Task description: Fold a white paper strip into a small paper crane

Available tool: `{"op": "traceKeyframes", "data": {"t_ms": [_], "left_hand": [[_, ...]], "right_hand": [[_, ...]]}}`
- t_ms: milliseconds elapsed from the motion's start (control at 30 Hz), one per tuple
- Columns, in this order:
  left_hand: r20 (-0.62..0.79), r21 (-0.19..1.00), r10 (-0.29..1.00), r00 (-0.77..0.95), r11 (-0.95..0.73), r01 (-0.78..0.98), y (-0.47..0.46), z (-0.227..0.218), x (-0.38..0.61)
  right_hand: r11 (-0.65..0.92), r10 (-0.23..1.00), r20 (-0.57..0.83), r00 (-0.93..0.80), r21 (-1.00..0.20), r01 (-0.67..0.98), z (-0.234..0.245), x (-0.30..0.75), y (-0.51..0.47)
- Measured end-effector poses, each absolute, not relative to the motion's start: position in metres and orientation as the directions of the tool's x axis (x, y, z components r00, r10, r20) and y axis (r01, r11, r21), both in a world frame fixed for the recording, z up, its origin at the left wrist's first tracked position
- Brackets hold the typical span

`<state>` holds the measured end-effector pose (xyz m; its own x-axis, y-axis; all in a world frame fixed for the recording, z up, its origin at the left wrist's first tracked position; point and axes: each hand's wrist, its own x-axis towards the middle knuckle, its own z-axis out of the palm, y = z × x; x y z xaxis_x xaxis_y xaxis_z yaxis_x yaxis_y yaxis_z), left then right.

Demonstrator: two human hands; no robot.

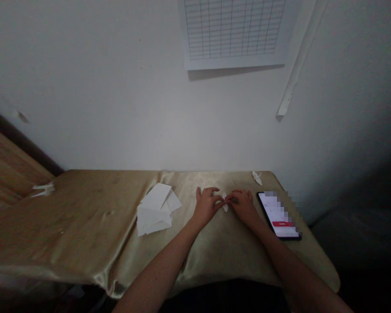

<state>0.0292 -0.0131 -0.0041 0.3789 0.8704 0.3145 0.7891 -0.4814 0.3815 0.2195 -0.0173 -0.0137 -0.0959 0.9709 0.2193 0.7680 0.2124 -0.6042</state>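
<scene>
Between my two hands is a small folded piece of white paper [225,208], its ends sticking out above and below the fingertips. My left hand [207,206] pinches it from the left with thumb and forefinger, the other fingers raised and curved. From the right, my right hand [243,204] pinches the same paper, and the fingertips of both hands meet at its middle. The fingers hide the paper's centre, so its exact folds cannot be made out. Left of my left hand lies a loose pile of white paper sheets [156,208].
A phone [279,216] with a lit screen lies right of my right hand. Behind it sits another folded white paper piece [256,178]. White scraps [43,189] lie at the far left. A shiny gold cloth [84,217] covers the table, which meets a wall bearing a gridded sheet [234,34].
</scene>
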Motion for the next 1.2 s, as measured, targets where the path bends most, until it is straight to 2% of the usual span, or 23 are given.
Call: {"op": "traceKeyframes", "data": {"t_ms": [333, 767, 1000, 1200], "left_hand": [[0.316, 0.395, 0.878, 0.359, -0.466, 0.792, -0.0132, -0.003, 0.0281], [0.245, 0.458, 0.924, 0.294, -0.378, 0.805, -0.0076, -0.0055, 0.0341], [0.249, 0.417, 0.91, 0.331, -0.409, 0.812, -0.012, 0.0001, 0.0354], [0.315, 0.376, 0.882, 0.351, -0.456, 0.807, -0.0116, -0.0005, 0.0295]], "right_hand": [[0.339, 0.927, 0.314, -0.206, -0.465, 0.818, -0.0097, 0.2215, -0.0239], [0.279, 0.944, 0.286, -0.163, -0.432, 0.858, -0.0163, 0.2154, -0.0204], [0.252, 0.953, 0.268, -0.138, -0.457, 0.853, -0.0171, 0.2148, -0.0206], [0.231, 0.956, 0.268, -0.118, -0.44, 0.868, -0.013, 0.2152, -0.0237]]}}
